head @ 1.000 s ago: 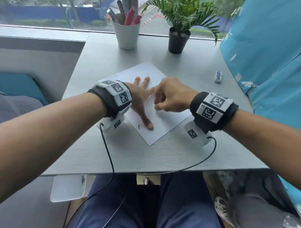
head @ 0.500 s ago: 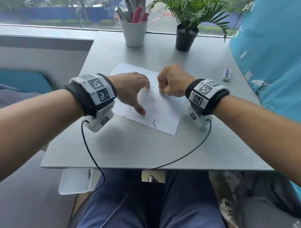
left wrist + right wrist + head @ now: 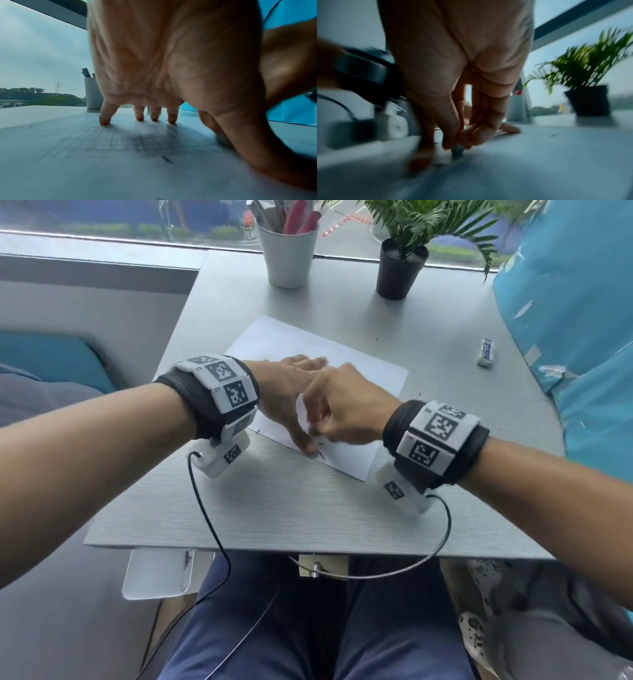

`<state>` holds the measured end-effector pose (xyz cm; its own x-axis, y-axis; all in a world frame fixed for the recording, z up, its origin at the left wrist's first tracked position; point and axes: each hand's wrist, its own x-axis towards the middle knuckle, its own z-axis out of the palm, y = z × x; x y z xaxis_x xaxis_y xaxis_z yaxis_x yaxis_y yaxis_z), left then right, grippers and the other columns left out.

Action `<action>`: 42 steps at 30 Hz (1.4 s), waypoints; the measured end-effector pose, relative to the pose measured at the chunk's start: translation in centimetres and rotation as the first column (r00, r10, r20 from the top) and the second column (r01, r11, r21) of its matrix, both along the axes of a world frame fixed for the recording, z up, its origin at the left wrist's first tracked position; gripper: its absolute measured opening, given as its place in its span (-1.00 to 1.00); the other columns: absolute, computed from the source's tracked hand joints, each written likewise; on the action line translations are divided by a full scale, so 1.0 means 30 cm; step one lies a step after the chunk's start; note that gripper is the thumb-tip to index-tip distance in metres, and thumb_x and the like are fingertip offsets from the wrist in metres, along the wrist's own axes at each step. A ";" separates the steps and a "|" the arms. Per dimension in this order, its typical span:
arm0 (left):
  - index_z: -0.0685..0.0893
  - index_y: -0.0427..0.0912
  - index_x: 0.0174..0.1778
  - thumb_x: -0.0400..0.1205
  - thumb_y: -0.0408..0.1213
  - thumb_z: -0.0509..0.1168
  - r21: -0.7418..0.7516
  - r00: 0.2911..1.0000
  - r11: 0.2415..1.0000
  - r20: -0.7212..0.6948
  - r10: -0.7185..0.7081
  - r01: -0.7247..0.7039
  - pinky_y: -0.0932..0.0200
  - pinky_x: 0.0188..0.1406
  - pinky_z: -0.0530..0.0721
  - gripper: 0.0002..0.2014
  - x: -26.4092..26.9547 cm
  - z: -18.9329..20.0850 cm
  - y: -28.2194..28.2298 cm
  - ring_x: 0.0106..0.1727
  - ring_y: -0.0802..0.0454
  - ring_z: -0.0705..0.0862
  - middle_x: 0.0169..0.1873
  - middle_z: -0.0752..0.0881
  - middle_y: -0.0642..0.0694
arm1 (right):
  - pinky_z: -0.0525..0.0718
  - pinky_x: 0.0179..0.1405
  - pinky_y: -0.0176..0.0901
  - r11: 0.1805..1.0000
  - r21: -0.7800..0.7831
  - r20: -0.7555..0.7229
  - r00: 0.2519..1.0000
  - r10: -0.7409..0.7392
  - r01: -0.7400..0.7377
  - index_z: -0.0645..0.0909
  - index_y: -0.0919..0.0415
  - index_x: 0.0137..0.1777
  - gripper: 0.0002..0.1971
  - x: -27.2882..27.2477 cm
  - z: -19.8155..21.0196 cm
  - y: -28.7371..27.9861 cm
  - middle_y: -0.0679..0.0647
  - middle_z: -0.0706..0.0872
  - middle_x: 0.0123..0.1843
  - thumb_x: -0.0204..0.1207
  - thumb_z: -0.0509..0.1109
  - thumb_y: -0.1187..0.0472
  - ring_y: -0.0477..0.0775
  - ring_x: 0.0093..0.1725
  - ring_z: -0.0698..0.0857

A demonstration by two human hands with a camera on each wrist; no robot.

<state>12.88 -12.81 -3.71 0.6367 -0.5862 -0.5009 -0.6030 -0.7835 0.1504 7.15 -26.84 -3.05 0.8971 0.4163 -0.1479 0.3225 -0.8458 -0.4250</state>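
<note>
Looking down from the head view, we've got the left hand (image 3: 287, 395) spread over the sheet of paper (image 3: 308, 344), fingers straight, grip open, with the thumb tip pressed down near the sheet's near edge. The paper lies flat in the middle of the grey surface (image 3: 308, 508), turned at an angle to us. The right hand (image 3: 346, 409) is right up against the left, fingers curled in, knuckles up, working at a dark mark beside that thumb. Off to the right, well apart, lies a white eraser (image 3: 486, 352). At the far edge stand a white pen cup (image 3: 289, 251) and a potted plant (image 3: 400, 268).

Over to the left wrist view, and four fingertips (image 3: 104, 121) are planted on the paper, palm arched above it. Faint pencil lines run across the sheet underneath. The grip holds nothing and simply pins the page.

Now the right wrist view, and it's blurry, but we can make it out. Thumb and fingers close their grip on a small grey piece (image 3: 458, 150), its lower end down against the sheet. What the piece is, we cannot tell. The plant sits behind to the right.
</note>
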 end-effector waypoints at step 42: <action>0.02 0.38 0.71 0.09 0.44 0.59 0.135 0.996 0.988 -0.023 0.084 -0.081 -0.44 0.65 -0.17 0.30 -0.031 0.017 -0.038 0.72 -0.12 -0.40 0.71 -0.42 0.04 | 0.61 -0.34 -0.26 0.996 -0.084 -0.012 0.999 -0.043 0.042 0.77 0.13 -0.32 -0.94 0.036 0.011 -0.030 -0.06 0.71 -0.37 0.29 0.58 0.27 -0.04 -0.30 0.69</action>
<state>11.96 -13.96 -3.21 0.6645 -0.4588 -0.5898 -0.5324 -0.8446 0.0572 8.22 -27.74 -2.72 0.9113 0.3638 -0.1930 0.2803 -0.8912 -0.3567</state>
